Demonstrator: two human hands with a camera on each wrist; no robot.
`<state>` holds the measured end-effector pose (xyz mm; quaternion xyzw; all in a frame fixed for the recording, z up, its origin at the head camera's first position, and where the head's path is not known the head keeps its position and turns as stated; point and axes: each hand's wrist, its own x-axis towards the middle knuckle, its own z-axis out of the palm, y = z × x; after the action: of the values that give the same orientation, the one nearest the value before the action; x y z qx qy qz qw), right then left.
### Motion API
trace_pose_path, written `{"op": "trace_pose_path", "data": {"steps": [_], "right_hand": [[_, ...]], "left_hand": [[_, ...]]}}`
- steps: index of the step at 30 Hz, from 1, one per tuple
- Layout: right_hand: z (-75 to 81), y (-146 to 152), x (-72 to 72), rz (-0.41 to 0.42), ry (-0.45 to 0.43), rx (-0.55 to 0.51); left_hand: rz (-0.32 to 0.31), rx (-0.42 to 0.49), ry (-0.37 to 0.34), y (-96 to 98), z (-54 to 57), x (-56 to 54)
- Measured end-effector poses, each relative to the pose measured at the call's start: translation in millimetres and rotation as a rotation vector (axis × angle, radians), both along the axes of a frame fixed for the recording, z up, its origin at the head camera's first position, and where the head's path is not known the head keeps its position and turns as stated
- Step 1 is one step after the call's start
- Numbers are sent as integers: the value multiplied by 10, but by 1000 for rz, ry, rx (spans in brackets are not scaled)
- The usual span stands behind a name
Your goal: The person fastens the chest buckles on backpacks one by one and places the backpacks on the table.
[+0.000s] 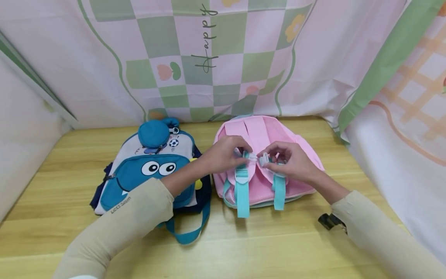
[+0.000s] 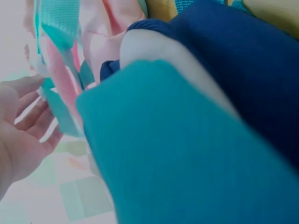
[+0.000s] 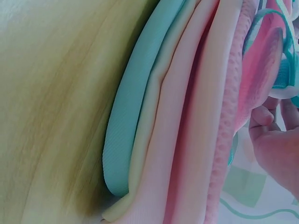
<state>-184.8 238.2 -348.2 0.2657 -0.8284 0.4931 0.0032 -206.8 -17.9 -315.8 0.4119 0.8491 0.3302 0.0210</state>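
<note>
A pink backpack (image 1: 278,131) lies with its shoulder straps up. Over those straps my left hand (image 1: 228,153) pinches a white buckle half (image 1: 252,156) on a teal strap. My right hand (image 1: 296,161) holds the other white buckle half (image 1: 264,159) between thumb and fingers. The two halves face each other, close together. In the left wrist view, the fingers of my left hand (image 2: 23,135) are at the teal webbing, with the buckle mostly hidden. The right wrist view has my right hand (image 3: 280,144) at the pink strap's edge, beyond the backpack's side.
To the left lies a blue and grey backpack (image 1: 143,170) with cartoon eyes, a round teal pouch (image 1: 153,133) on it and its teal strap loop (image 1: 189,237) towards me. Teal strap ends (image 1: 242,201) hang over the pink backpack's near edge. A patterned curtain (image 1: 195,89) closes off the wooden table's back.
</note>
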Motion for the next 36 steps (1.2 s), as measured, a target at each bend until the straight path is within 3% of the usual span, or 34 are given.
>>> {"op": "trace_pose_path", "data": {"steps": [5, 9, 14, 23, 36], "right_hand": [[11, -4, -3, -11, 36, -69], [39, -26, 2, -31, 70, -65], [79, -46, 10, -58, 128, 12], [131, -46, 4, -29, 223, 86], [194, -58, -31, -18, 213, 192]], "left_hand": [[6, 57, -16, -4, 3, 3], [14, 93, -39, -1, -11, -1], [22, 121, -46, 11, -33, -5], [27, 130, -47, 32, -58, 9], [32, 103, -43, 49, -62, 12]]}}
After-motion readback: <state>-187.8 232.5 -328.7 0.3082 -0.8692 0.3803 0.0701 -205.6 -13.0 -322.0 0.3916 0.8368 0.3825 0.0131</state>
